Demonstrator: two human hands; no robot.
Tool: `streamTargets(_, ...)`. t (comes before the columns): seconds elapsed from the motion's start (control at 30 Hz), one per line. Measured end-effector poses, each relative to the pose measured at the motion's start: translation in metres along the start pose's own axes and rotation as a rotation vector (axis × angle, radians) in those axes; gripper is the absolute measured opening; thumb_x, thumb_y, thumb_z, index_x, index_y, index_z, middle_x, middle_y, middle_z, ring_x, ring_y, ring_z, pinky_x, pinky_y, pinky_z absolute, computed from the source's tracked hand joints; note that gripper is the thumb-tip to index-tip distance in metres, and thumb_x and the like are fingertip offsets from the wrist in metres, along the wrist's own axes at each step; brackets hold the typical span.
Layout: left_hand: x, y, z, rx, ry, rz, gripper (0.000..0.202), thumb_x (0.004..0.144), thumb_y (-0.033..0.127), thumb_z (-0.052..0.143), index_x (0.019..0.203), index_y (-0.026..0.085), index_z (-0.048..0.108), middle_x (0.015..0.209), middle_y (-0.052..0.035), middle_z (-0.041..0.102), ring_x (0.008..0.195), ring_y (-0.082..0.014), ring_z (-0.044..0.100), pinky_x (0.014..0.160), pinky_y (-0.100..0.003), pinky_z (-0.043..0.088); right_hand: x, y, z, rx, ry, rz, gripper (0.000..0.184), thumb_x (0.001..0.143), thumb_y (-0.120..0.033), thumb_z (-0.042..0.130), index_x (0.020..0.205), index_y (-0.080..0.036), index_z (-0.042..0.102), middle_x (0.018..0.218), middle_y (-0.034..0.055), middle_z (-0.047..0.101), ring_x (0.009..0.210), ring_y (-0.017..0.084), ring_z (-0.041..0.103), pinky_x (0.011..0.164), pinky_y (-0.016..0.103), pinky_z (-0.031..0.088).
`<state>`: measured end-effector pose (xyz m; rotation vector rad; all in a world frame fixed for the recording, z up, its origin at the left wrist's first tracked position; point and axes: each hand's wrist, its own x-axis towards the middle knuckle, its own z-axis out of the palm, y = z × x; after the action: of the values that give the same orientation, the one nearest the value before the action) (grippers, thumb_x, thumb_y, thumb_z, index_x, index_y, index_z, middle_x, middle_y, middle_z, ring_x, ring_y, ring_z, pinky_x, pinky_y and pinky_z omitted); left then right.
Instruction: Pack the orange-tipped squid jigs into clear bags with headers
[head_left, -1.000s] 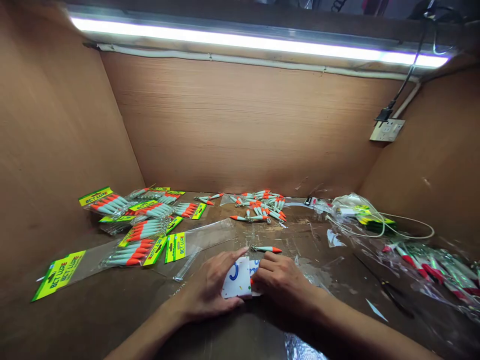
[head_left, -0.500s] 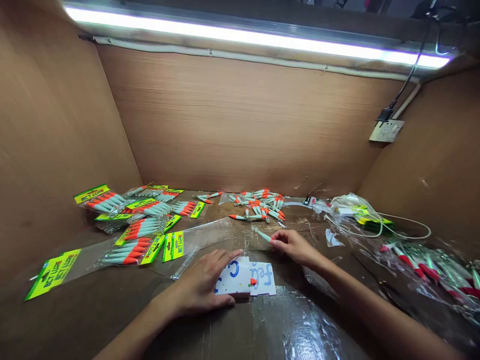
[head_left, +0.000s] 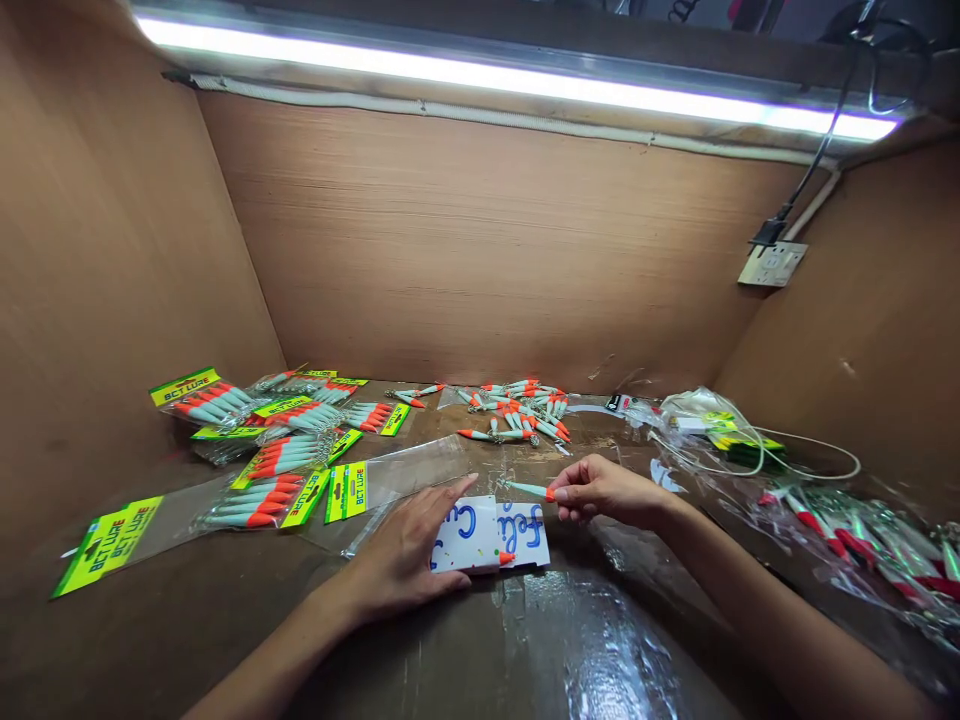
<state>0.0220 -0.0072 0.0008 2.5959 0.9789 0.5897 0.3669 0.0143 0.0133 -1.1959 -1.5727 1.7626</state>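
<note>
My left hand (head_left: 409,535) is closed round the left side of a white box (head_left: 469,530) with blue lettering and coloured specks, thumb along the near edge and fingers at the far edge. A white lettered flap (head_left: 523,532) extends from the box's right end. The orange tip of a lure (head_left: 507,558) shows at the box's right end; its body is hidden. Just beyond the flap, my right hand (head_left: 604,490) pinches the orange end of a pale fishing lure (head_left: 531,489), which lies nearly level and points left.
Loose orange-and-white lures (head_left: 517,405) lie in a pile at the back. Packed lures with yellow-green labels (head_left: 281,460) cover the left, beside an unfilled clear bag (head_left: 412,465). Red-and-silver lures (head_left: 855,530) and a white cord (head_left: 817,470) lie at right.
The lure in my right hand has swung from slanted to nearly level and come slightly nearer the box. My left hand has tilted the box, so its front side no longer shows.
</note>
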Motion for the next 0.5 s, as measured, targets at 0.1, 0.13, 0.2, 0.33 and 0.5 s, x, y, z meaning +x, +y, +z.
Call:
streamTargets(0.1, 0.000, 0.002, 0.001, -0.004, 0.012, -0.004, 0.104, 0.072, 0.037, 0.079, 0.155, 0.034, 0.017, 0.148, -0.0077, 0.047, 0.132, -0.0310, 0.047, 0.109, -0.049, 0.039, -0.003, -0.002, 0.011, -0.194, 0.013, 0.005, 0.038, 0.081, -0.048, 0.073, 0.094, -0.012, 0.073, 0.077, 0.0055, 0.072, 0.061, 0.013, 0.060, 0.056, 0.023, 0.043)
streamTargets(0.13, 0.000, 0.002, 0.001, -0.003, 0.020, -0.002, 0.104, 0.071, 0.036, 0.079, 0.155, 0.034, 0.017, 0.148, -0.0078, 0.047, 0.131, -0.0313, 0.048, 0.108, -0.049, 0.039, -0.003, -0.002, 0.020, -0.282, 0.053, -0.019, 0.035, 0.083, -0.047, 0.070, 0.093, -0.013, 0.074, 0.077, 0.0057, 0.072, 0.062, 0.014, 0.061, 0.056, 0.024, 0.043)
streamTargets(0.2, 0.000, 0.003, 0.003, -0.003, 0.034, 0.007, 0.106, 0.070, 0.036, 0.080, 0.155, 0.034, 0.016, 0.148, -0.0081, 0.047, 0.130, -0.0320, 0.049, 0.108, -0.049, 0.040, -0.003, -0.002, 0.041, -0.506, 0.195, -0.131, 0.027, 0.086, -0.042, 0.066, 0.092, -0.017, 0.075, 0.081, 0.0059, 0.073, 0.069, 0.017, 0.063, 0.062, 0.027, 0.044)
streamTargets(0.33, -0.001, 0.003, 0.006, -0.010, 0.060, 0.002, 0.109, 0.068, 0.034, 0.081, 0.155, 0.033, 0.015, 0.145, -0.0080, 0.050, 0.128, -0.0314, 0.052, 0.106, -0.047, 0.042, -0.007, -0.002, 0.074, -0.848, 0.417, -0.334, 0.021, 0.090, -0.038, 0.060, 0.093, -0.024, 0.076, 0.090, 0.0058, 0.074, 0.084, 0.022, 0.065, 0.075, 0.033, 0.044)
streamTargets(0.5, -0.002, -0.003, 0.008, -0.017, 0.096, -0.061, 0.111, 0.067, 0.032, 0.082, 0.155, 0.033, 0.015, 0.151, -0.0075, 0.045, 0.132, -0.0317, 0.048, 0.109, -0.047, 0.040, -0.006, -0.005, 0.052, -0.518, 0.251, -0.187, 0.036, 0.089, -0.050, 0.060, 0.091, -0.017, 0.074, 0.080, 0.0056, 0.074, 0.069, 0.018, 0.062, 0.064, 0.027, 0.043)
